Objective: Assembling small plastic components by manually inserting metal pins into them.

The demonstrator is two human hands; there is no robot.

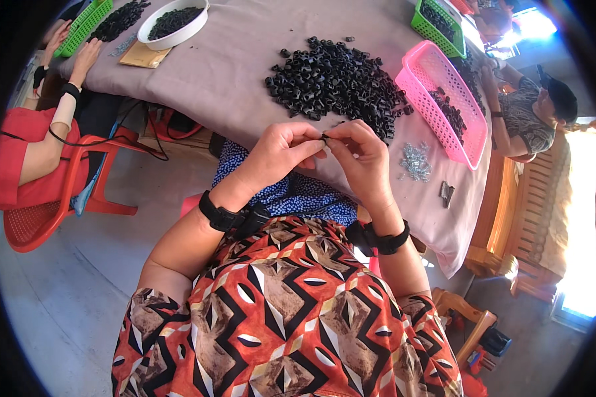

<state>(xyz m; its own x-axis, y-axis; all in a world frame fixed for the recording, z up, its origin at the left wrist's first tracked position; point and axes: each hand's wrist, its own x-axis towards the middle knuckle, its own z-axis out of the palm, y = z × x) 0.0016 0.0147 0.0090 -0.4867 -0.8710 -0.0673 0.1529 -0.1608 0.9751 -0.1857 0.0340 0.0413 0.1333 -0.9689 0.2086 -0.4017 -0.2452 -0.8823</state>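
Mauve-grey cloth (225,63) covers the table, and at its near edge two bare hands meet, fingertip to fingertip, around a tiny black piece (324,137). Left hand (286,149): thumb and forefinger are drawn together on the piece, the other fingers loosely curled. Right hand (364,156): thumb and fingertips likewise pinched at the piece from the other side. Most of it is hidden by the fingers, so its exact shape cannot be told. Each wrist wears a black strap.

Just beyond the hands spreads a broad heap of small, glossy black ring-like pieces (334,83), its right side reaching close to a pink perforated plastic basket (437,68) with more black pieces inside. Near the right hand, between it and the basket's lower end, lies a scatter of small clear, silvery bits (416,162) — and beside that a dark, flat scrap (447,194).

Farther off, a white round bowl (179,42) holds black pieces next to a flat tan packet (144,55). At left, a person in red sits on a red plastic chair (36,226); another, in a dark cap, is at the right.
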